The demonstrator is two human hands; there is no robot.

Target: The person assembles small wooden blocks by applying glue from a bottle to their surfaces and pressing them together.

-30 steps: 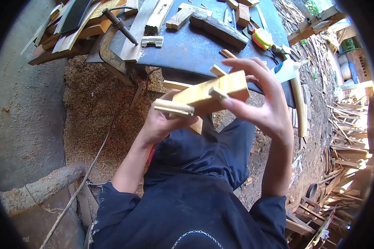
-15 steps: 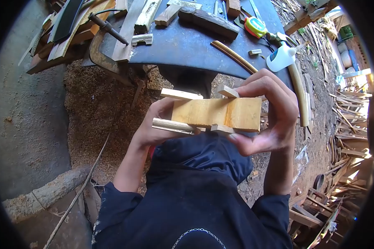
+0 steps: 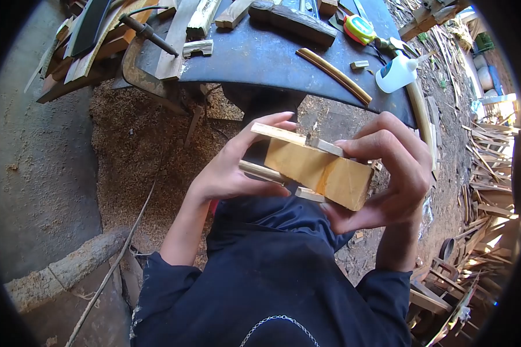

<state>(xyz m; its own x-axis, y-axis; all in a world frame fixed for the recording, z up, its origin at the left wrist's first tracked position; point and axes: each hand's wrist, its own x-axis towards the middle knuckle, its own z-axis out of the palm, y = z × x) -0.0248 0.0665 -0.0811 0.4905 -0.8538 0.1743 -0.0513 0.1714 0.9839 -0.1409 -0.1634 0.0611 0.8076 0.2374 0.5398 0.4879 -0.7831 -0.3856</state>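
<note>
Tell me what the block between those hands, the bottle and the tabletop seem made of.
Block: wood, yellowish and apparently unvarnished, with a darker grain-like streak. Bottle: probably plastic, smooth, whitish, moulded-looking. Tabletop: dark blue, scuffed, faintly shiny; painted wood or metal, I cannot tell.

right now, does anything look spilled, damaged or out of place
Wood shavings lie scattered below the table's near edge, looking like uncleared waste. The white bottle sits close to the table's right edge, where it might get knocked off. No clear damage shows on the held block.
</note>
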